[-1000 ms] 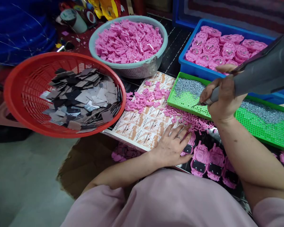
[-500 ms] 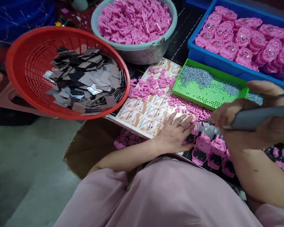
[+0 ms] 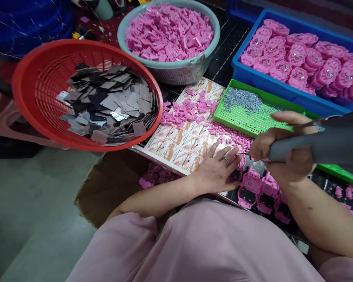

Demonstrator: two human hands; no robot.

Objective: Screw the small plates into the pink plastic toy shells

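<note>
My left hand point(image 3: 217, 168) lies flat with fingers spread on a pink plastic shell point(image 3: 237, 169) at the table's near edge; it wears a ring. My right hand point(image 3: 282, 150) is wrapped round a grey electric screwdriver point(image 3: 317, 145) whose thin tip points left, just above that shell by my left fingertips. More pink shells with dark plates point(image 3: 250, 190) sit in a row beside it. A heap of small pink pegs point(image 3: 232, 135) lies just beyond my fingers.
A red basket point(image 3: 32, 98) holds several dark square plates at the left. A grey bowl point(image 3: 176, 72) of pink parts stands at the back. A green tray point(image 3: 253, 121) holds small screws; a blue crate point(image 3: 270, 88) holds pink shells. Printed card point(image 3: 179, 149) covers the table.
My right hand has brought the screwdriver down from the green tray to the shell under my left hand. The left hand has stayed put. The view shifted slightly.
</note>
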